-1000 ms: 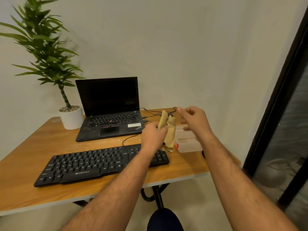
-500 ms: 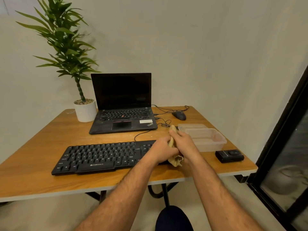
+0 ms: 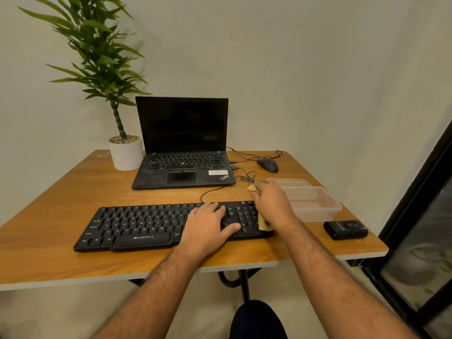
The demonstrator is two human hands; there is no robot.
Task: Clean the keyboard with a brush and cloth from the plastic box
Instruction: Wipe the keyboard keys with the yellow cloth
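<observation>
A black keyboard (image 3: 137, 223) lies across the front of the wooden table (image 3: 61, 204). My left hand (image 3: 208, 226) rests flat on its right part, fingers spread, holding nothing. My right hand (image 3: 271, 204) presses a tan cloth (image 3: 263, 223) onto the keyboard's right end; the cloth shows below the palm and again past the fingertips. The clear plastic box (image 3: 315, 204) stands just right of that hand, with something reddish inside that I cannot make out. No brush is visible.
An open black laptop (image 3: 182, 148) stands behind the keyboard, with a potted plant (image 3: 126, 152) to its left and a black mouse (image 3: 267, 165) with loose cables to its right. A clear lid (image 3: 288, 182) lies behind the box. A small black device (image 3: 346, 230) sits near the table's right corner.
Both hands came down from holding the cloth in the air. The left hand let go and now rests flat on the keys; the right hand presses the cloth on the keyboard's right end.
</observation>
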